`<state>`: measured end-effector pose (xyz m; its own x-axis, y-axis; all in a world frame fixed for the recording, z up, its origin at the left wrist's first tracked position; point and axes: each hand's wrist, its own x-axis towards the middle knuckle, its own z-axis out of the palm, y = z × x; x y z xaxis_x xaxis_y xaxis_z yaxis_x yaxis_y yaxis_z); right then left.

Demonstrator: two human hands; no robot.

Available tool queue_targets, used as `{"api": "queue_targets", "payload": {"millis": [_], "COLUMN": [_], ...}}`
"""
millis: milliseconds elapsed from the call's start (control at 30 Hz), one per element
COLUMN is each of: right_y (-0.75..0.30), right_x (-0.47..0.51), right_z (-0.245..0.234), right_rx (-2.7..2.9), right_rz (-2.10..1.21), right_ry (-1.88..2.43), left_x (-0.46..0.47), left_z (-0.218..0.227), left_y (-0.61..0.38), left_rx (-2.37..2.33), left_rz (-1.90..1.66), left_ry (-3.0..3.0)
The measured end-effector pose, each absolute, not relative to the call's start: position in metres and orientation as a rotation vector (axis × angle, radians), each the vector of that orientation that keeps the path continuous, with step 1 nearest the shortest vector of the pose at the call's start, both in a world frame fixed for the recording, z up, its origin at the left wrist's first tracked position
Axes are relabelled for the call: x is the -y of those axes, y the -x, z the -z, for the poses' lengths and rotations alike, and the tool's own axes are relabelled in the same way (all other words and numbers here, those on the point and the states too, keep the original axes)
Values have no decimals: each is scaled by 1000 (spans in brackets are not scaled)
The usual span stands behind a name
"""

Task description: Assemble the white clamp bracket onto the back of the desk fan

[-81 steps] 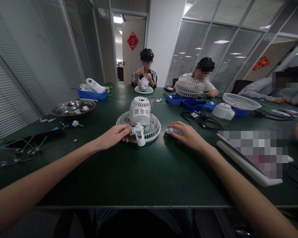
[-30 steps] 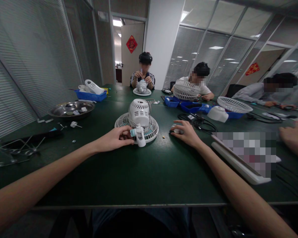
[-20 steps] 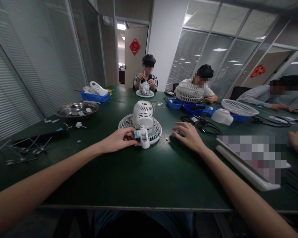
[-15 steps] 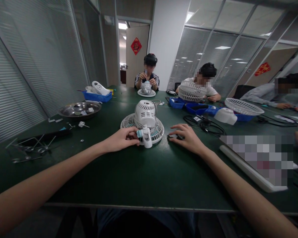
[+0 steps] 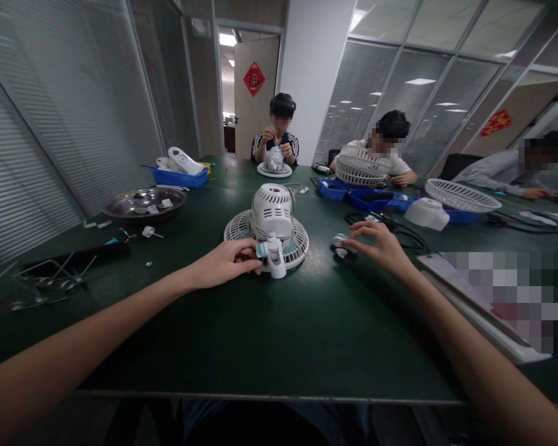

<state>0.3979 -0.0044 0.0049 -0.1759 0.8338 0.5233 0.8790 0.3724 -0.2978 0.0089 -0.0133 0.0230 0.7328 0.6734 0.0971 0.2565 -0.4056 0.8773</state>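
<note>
A small white fan lies grille-down on the green table, its motor housing up and a white bracket with a light-blue piece at its near edge. My left hand grips the fan's near rim beside that bracket, fingers curled. My right hand rests to the fan's right, fingertips pinched on a small white and metal part lying on the table.
A steel bowl and a blue bin sit at the left, wire clips near the left edge. Black cables, blue trays and fan grilles lie on the right. Three other people work at the far and right sides.
My right hand has shifted right along the table and closed its fingertips on the small part. My left hand has stayed on the fan's rim.
</note>
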Motion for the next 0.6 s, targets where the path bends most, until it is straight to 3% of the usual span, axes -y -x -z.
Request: {"api": "queue_targets", "payload": {"millis": [267, 600], "right_y": [-425, -370], "right_x": [1, 39], "right_z": [5, -45], "right_rx": [2160, 2100], "right_rz": [-258, -13], "right_ry": [1694, 1502], "left_x": [17, 13], "left_z": [-19, -14], "left_y": [-11, -16], "left_rx": [-734, -811], "left_rz": [-624, -790], "left_ry": [-1907, -1849]}}
